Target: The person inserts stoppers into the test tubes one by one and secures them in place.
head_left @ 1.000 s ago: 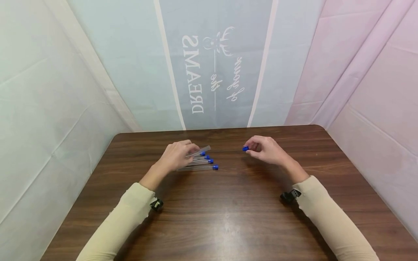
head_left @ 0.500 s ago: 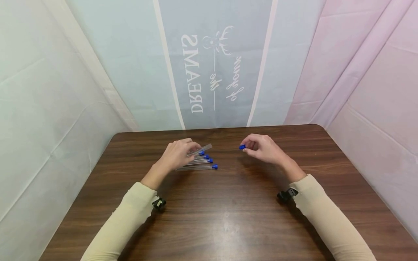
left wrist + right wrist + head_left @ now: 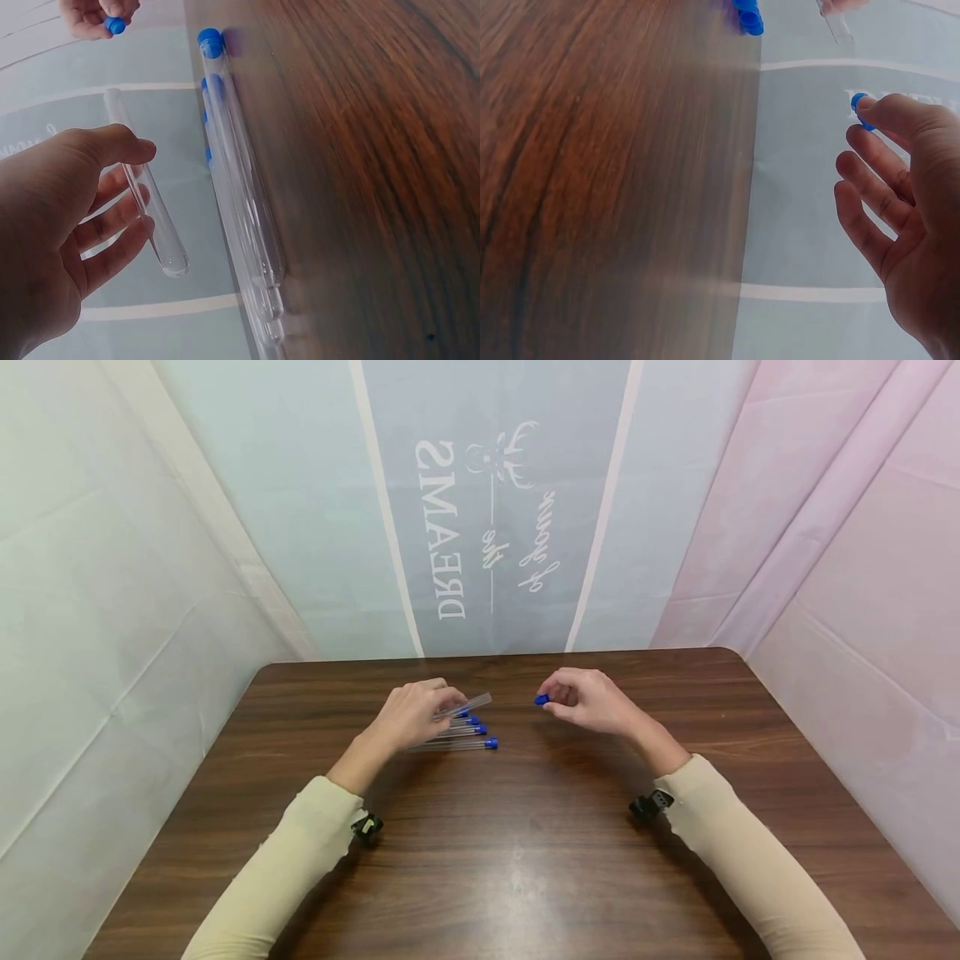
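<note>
A clear, uncapped test tube (image 3: 159,217) is pinched between the thumb and fingers of my left hand (image 3: 411,712). Its open end points right, towards my other hand, and its rounded end shows in the left wrist view. My right hand (image 3: 592,700) pinches a small blue cap (image 3: 861,111) between thumb and index finger, a short gap away from the tube's mouth. Below my left hand, several capped test tubes (image 3: 244,172) lie side by side on the table, their blue caps (image 3: 491,743) facing right. The left hand partly hides them in the head view.
The brown wood-grain table (image 3: 517,860) has its far edge just beyond both hands. A pale cloth backdrop (image 3: 495,635) with printed lettering hangs behind it, and white cloth walls (image 3: 97,610) rise on both sides.
My right hand has moved left with the blue cap, narrowing the gap to the open tube. The left hand with the tube has shifted slightly right. The capped tubes stay in place.
</note>
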